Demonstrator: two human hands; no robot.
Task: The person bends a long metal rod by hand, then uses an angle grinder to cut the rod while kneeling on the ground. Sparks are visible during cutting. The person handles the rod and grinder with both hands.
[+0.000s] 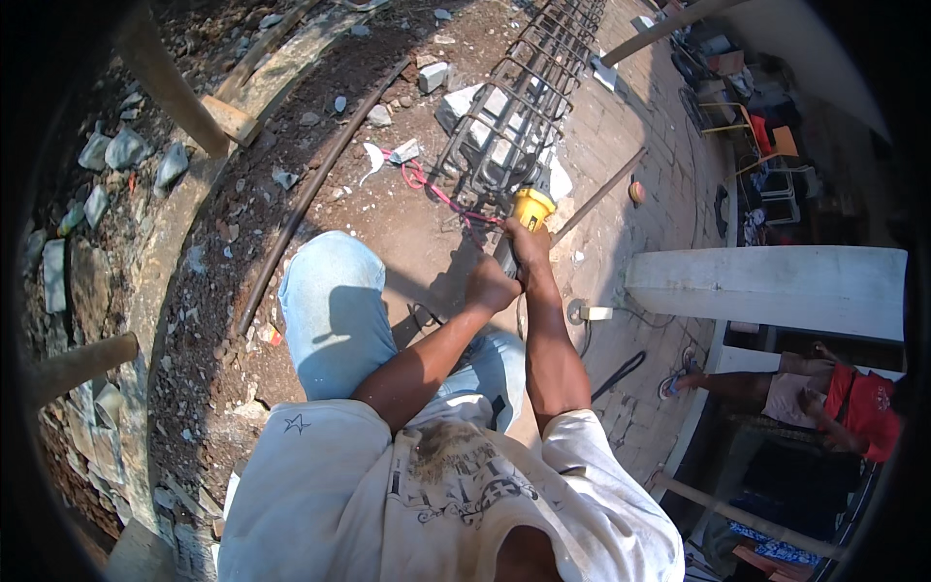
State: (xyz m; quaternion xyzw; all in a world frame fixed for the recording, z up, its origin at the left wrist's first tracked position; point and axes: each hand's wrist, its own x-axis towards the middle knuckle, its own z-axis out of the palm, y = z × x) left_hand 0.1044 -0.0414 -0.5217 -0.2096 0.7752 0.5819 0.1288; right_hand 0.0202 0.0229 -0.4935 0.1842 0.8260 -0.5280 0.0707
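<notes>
Yellow power tool (pixel 531 208) is sitting at the near end of the rebar cage (pixel 514 116); we are gripping it, left hand (pixel 491 284) and right hand (pixel 529 242) both clenched around its body.

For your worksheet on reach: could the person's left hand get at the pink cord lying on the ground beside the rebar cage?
Probably yes. The left hand now shares the yellow power tool with the right hand, but the pink cord lies just ahead on open ground.
</notes>
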